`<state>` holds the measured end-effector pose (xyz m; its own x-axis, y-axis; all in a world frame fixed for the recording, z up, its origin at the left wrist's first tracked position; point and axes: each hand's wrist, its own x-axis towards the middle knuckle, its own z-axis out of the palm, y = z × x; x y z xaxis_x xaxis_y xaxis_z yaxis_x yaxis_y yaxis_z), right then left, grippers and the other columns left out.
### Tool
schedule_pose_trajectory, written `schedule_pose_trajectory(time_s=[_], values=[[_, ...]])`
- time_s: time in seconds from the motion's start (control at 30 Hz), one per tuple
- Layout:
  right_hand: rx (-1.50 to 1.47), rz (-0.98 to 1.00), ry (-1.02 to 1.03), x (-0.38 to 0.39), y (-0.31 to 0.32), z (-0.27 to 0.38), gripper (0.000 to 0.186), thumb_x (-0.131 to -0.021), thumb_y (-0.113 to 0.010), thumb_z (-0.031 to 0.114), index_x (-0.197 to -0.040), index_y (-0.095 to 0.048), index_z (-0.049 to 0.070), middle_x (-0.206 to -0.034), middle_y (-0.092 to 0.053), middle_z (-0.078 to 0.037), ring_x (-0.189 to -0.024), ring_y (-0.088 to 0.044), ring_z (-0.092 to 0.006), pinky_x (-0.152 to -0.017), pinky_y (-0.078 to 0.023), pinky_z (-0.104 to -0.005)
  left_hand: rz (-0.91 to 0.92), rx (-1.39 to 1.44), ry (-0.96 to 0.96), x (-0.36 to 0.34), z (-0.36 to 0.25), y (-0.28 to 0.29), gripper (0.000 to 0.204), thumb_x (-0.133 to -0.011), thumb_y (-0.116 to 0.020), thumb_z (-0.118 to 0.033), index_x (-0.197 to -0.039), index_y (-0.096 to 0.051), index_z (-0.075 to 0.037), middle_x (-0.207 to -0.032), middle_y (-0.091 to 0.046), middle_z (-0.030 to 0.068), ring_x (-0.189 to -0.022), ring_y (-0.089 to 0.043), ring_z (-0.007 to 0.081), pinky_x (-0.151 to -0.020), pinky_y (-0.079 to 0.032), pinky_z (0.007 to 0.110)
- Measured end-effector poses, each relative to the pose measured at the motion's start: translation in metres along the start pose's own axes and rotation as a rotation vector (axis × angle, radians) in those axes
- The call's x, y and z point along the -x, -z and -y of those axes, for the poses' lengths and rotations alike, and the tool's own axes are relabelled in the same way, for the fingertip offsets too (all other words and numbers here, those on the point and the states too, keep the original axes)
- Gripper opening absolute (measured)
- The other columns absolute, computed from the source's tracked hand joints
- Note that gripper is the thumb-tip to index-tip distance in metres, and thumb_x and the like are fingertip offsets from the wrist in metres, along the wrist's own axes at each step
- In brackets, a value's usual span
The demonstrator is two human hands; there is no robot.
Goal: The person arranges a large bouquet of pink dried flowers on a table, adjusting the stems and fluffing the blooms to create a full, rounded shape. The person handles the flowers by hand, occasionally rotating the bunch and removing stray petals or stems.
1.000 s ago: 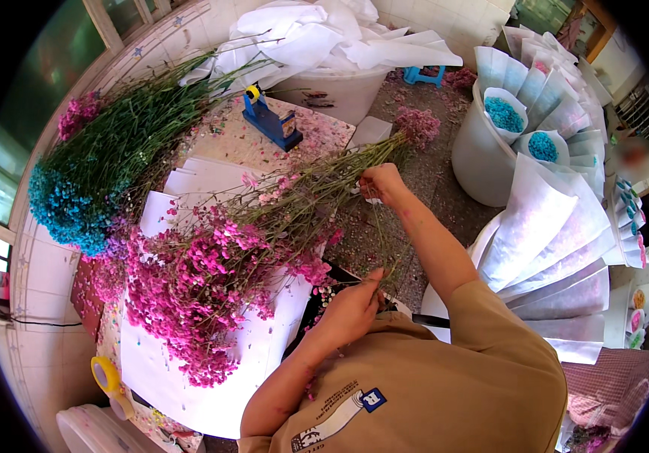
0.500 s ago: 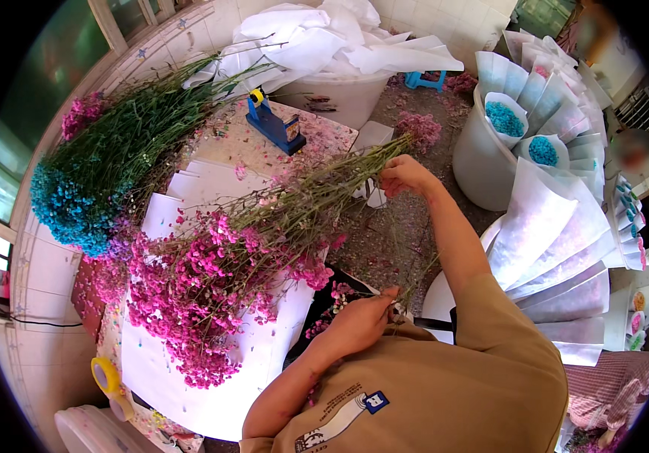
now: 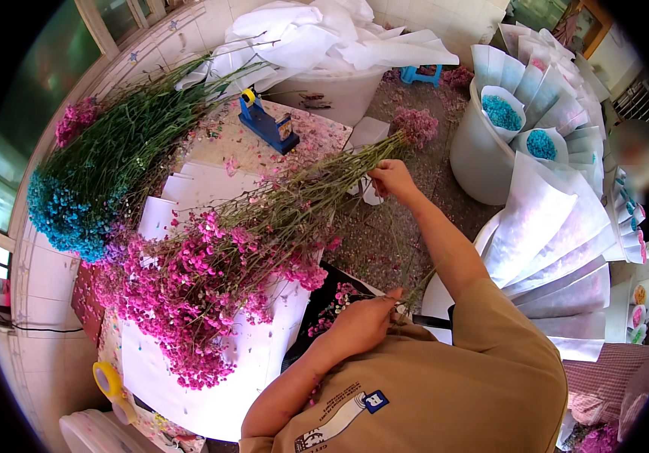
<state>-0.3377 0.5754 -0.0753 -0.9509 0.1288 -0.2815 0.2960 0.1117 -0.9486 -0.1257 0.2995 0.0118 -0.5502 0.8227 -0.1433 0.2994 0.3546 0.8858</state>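
Left hand (image 3: 362, 325): mine, low centre of the frame, closed around a thin pink-flowered sprig (image 3: 339, 302).
Right hand (image 3: 391, 178): mine, upper centre, pinching the green stems of the big magenta dried-flower bunch (image 3: 211, 279).
Bunch: lying on white paper sheets (image 3: 211, 392) over the worktop, centre left.
Upper left: blue-tipped flower bundle (image 3: 75, 211).
Above the stems: blue tape dispenser (image 3: 266, 123).

1. Pink bunch (image 3: 219, 287): dyed tiny blossoms, bright magenta, on long thin green-brown stems. Lying flat across white paper on the worktop, heads toward the lower left, stems fanning up and right. Stem ends pinched in the right hand (image 3: 392, 180).
2. Sprig (image 3: 407, 291): a few thin green stems, tilted, held close to the body in the left hand (image 3: 362, 325), apart from the big bunch, small pink blossoms just left of that hand.
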Motion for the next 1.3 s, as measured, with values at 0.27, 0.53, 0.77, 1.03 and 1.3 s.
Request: schedule_pose_trajectory(time_s=[0.27, 0.53, 0.77, 1.03, 1.3], values=[[0.421, -0.043, 0.23, 0.004, -0.003, -0.003, 0.015, -0.094, -0.067, 0.01, -0.082, -0.068, 0.0, -0.065, -0.065, -0.008, -0.053, -0.064, -0.0162, -0.049, -0.049, -0.0336, -0.056, -0.029, -0.001, 0.001, 0.021, -0.007, 0.054, -0.093, -0.052, -0.005, -0.147, -0.053, 0.002, -0.107, -0.072, 0.0206, -0.1, -0.069, 0.0411, -0.09, -0.055, 0.045], [0.086, -0.203, -0.003, -0.019, 0.02, 0.024, 0.017, -0.094, -0.071, 0.014, -0.089, -0.07, -0.002, -0.072, -0.066, -0.008, -0.054, -0.062, -0.0163, -0.046, -0.043, -0.032, -0.161, -0.127, -0.018, 0.018, -0.005, 0.03, 0.054, -0.09, -0.053, -0.001, -0.142, -0.061, -0.011, -0.116, -0.071, 0.0155, -0.101, -0.069, 0.0393, -0.087, -0.056, 0.046], [-0.225, -0.08, -0.322, -0.052, 0.016, 0.04, 0.025, -0.095, -0.074, 0.015, -0.074, -0.06, 0.008, -0.064, -0.052, 0.002, -0.049, -0.043, -0.0104, -0.045, -0.034, -0.0287, -0.157, -0.196, 0.007, 0.019, 0.005, 0.035, 0.051, -0.094, -0.053, -0.003, -0.143, -0.06, -0.013, -0.12, -0.071, 0.0162, -0.105, -0.069, 0.0385, -0.086, -0.056, 0.048], [0.188, 0.03, 0.106, -0.051, 0.029, 0.034, 0.02, -0.09, -0.071, 0.012, -0.075, -0.063, 0.004, -0.06, -0.056, -0.002, -0.049, -0.055, -0.0138, -0.046, -0.043, -0.0337, -0.164, -0.161, 0.006, 0.018, 0.014, 0.033, 0.049, -0.094, -0.054, -0.004, -0.143, -0.059, -0.011, -0.122, -0.071, 0.0185, -0.107, -0.069, 0.0394, -0.087, -0.056, 0.05], [0.377, -0.003, 0.38, -0.041, 0.026, 0.038, 0.012, -0.092, -0.066, 0.014, -0.087, -0.066, 0.003, -0.065, -0.063, -0.004, -0.054, -0.061, -0.014, -0.051, -0.05, -0.032, -0.217, -0.164, -0.025, 0.019, 0.01, 0.038, 0.053, -0.087, -0.057, 0.0, -0.139, -0.061, -0.011, -0.124, -0.069, 0.0189, -0.109, -0.068, 0.0396, -0.088, -0.055, 0.049]])
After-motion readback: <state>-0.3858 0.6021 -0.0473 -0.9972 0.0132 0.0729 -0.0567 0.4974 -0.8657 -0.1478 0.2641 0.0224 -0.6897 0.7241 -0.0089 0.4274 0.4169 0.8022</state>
